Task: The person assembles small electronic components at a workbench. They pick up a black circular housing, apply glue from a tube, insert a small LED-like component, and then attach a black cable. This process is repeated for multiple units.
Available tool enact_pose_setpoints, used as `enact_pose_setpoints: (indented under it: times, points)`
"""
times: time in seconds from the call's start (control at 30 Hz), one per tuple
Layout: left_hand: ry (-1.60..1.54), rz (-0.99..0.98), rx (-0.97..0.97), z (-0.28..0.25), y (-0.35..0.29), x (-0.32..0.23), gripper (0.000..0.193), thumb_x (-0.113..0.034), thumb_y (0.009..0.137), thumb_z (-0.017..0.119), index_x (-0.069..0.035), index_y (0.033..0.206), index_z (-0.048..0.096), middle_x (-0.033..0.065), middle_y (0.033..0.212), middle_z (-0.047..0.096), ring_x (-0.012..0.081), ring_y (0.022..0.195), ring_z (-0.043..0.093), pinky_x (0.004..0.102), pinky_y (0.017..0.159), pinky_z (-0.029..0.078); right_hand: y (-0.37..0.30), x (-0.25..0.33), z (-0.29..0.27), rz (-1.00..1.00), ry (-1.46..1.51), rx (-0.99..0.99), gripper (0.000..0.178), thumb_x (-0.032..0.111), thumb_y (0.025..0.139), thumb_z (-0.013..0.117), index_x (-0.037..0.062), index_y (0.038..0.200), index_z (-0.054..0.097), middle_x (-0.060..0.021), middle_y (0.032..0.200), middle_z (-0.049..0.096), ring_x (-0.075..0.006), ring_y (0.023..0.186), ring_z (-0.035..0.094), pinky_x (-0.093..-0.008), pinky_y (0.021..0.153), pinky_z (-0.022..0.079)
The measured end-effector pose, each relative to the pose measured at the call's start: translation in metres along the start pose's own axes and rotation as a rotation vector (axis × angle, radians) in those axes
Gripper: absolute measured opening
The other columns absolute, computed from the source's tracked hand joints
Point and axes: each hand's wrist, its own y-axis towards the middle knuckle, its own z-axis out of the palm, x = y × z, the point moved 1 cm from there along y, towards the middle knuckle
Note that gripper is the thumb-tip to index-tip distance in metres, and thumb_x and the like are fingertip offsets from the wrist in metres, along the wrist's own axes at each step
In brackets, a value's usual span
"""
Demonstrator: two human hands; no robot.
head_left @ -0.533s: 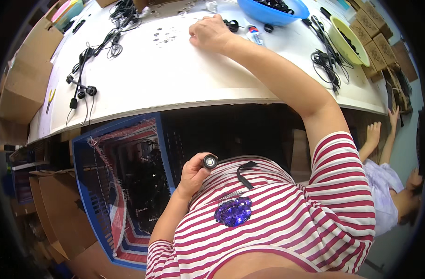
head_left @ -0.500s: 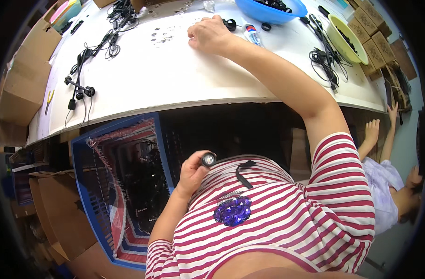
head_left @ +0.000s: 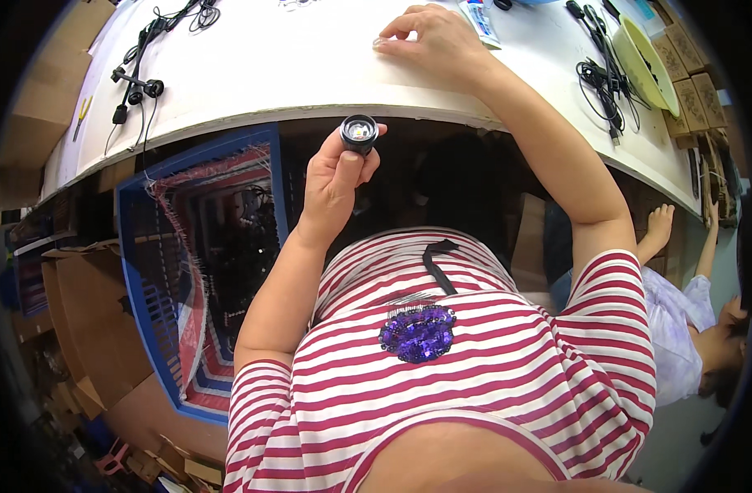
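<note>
My left hand (head_left: 333, 187) is closed around a small black round LED lamp (head_left: 359, 133), held up just off the table's front edge. The lamp's open end faces up, with a pale emitter inside a dark ring. Over the white tabletop (head_left: 253, 70), my right hand (head_left: 438, 43) has its thumb and forefinger pinched together. Something small and clear may be at those fingertips, too small to make out. A white and blue squeeze tube (head_left: 480, 21) lies just beyond the right hand.
Black cables with round lamp heads (head_left: 152, 88) lie on the left, near yellow-handled pliers (head_left: 82, 117). More black cables (head_left: 602, 78) and a yellow bowl (head_left: 651, 67) are on the right. Below the table stands a blue basket (head_left: 281, 177). Another person (head_left: 676, 329) is at far right.
My left hand has raised the lamp from near my body toward the table edge. My right hand has drawn back toward me from the small clear discs. The view has shifted.
</note>
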Motion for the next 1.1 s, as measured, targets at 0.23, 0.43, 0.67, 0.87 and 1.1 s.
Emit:
enact_pose_setpoints:
  times: [0.23, 0.43, 0.67, 0.87, 1.1]
  points:
    - [0.009, -0.038, -0.001, 0.003, 0.009, 0.003, 0.044, -0.040, 0.087, 0.052, -0.002, 0.110, 0.053, -0.0027, 0.064, 0.040, 0.0062, 0.056, 0.031, 0.0199, 0.052, 0.025, -0.029, 0.046, -0.040, -0.097, 0.383, 0.253, 0.020, 0.016, 0.073, 0.069, 0.0085, 0.091, 0.069, -0.0026, 0.081, 0.064, -0.0128, 0.078, 0.056, -0.0255, 0.070, 0.043]
    - [0.011, -0.053, 0.032, 0.016, 0.014, 0.010, 0.039, -0.035, 0.086, 0.056, -0.002, 0.106, 0.053, -0.0029, 0.066, 0.043, 0.0057, 0.057, 0.032, 0.0193, 0.051, 0.025, -0.047, 0.050, -0.045, -0.140, 0.238, 0.274, 0.022, 0.019, 0.074, 0.067, 0.0116, 0.095, 0.068, -0.0052, 0.084, 0.065, -0.0175, 0.079, 0.059, -0.0286, 0.069, 0.047]
    - [-0.007, -0.065, 0.032, 0.026, 0.018, 0.011, 0.027, -0.028, 0.088, 0.054, -0.003, 0.099, 0.053, -0.0030, 0.067, 0.043, 0.0058, 0.058, 0.033, 0.0191, 0.052, 0.027, -0.060, 0.047, -0.051, -0.148, 0.225, 0.266, 0.025, 0.018, 0.076, 0.065, 0.0098, 0.100, 0.066, -0.0087, 0.092, 0.065, -0.0200, 0.075, 0.062, -0.0291, 0.067, 0.049]
    - [0.078, -0.135, 0.012, 0.029, 0.020, 0.008, 0.035, -0.031, 0.088, 0.052, -0.001, 0.104, 0.052, -0.0023, 0.065, 0.041, 0.0053, 0.054, 0.031, 0.0196, 0.049, 0.025, -0.059, 0.024, -0.071, 0.102, 0.238, 0.208, 0.036, 0.022, 0.075, 0.067, 0.0095, 0.109, 0.061, -0.0093, 0.096, 0.065, -0.0170, 0.069, 0.059, -0.0275, 0.064, 0.047]
    - [0.063, -0.165, -0.030, 0.031, 0.011, -0.007, 0.036, -0.032, 0.087, 0.053, 0.000, 0.104, 0.053, -0.0015, 0.062, 0.043, 0.0056, 0.054, 0.036, 0.0196, 0.050, 0.029, -0.025, -0.126, -0.064, 0.425, -0.417, -0.092, 0.029, 0.026, 0.082, 0.054, 0.0096, 0.105, 0.059, -0.0136, 0.104, 0.059, -0.0311, 0.094, 0.056, -0.0407, 0.080, 0.044]
